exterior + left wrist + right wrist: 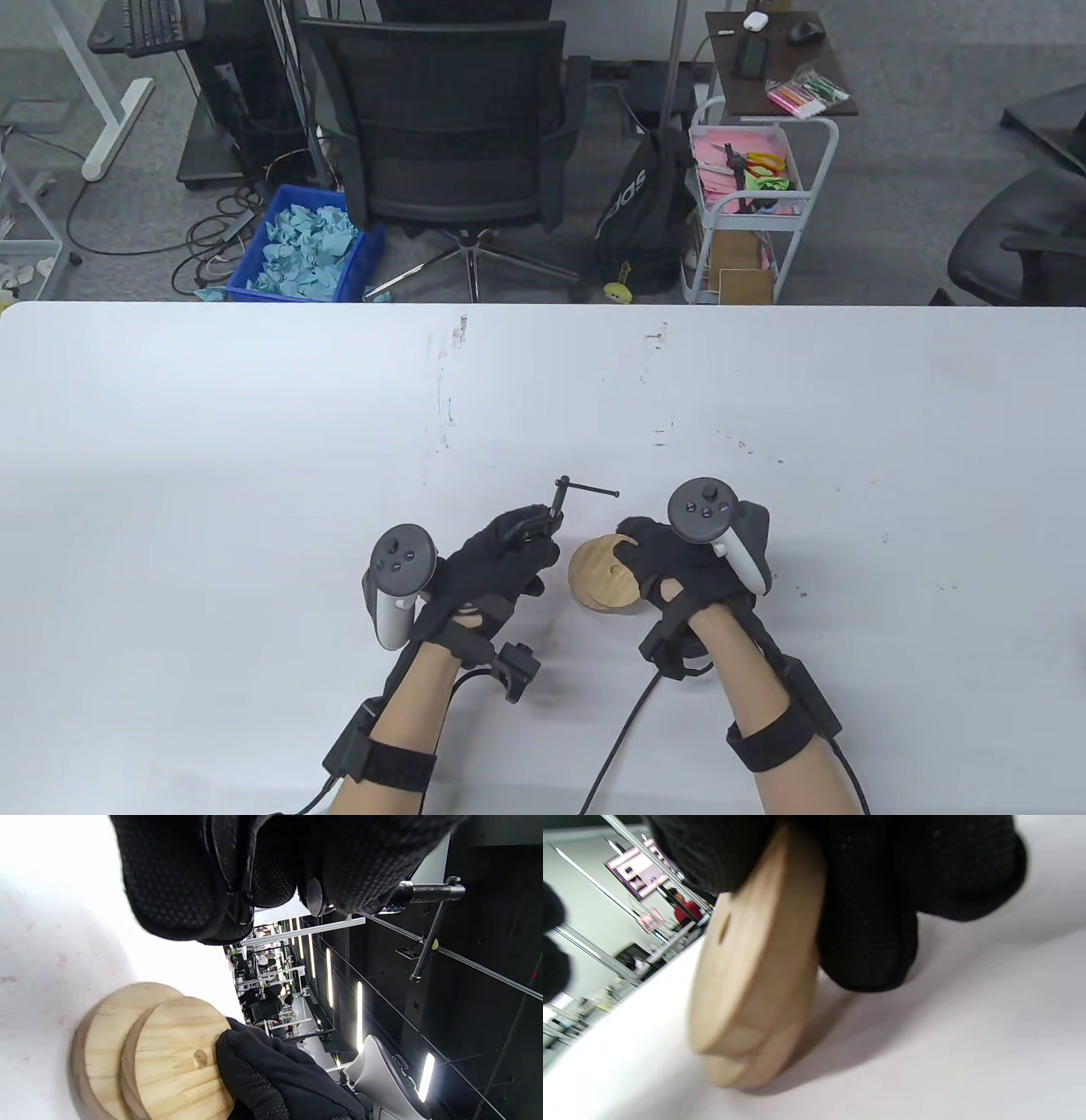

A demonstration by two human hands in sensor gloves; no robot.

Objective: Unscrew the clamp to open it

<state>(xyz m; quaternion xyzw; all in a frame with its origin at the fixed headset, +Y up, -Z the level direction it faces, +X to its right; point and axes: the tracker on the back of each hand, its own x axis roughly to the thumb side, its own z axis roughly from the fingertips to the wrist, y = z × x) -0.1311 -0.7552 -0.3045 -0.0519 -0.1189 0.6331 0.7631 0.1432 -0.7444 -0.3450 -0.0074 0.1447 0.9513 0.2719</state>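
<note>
My left hand (501, 560) grips a small black clamp (543, 522); its screw and sliding T-bar handle (587, 489) stick out above my fingers. In the left wrist view the screw head (432, 892) and thin bar (426, 942) show past my gloved fingers (178, 878). My right hand (670, 564) holds two stacked round wooden discs (602, 576), tilted with their lower edge on the table. The discs also show in the left wrist view (161, 1056) and the right wrist view (755, 984). The clamp is apart from the discs.
The white table (254, 441) stretches wide around both hands, with faint scuff marks near the middle. Behind its far edge stand an office chair (450, 127), a blue bin (305, 246) and a white cart (747, 204).
</note>
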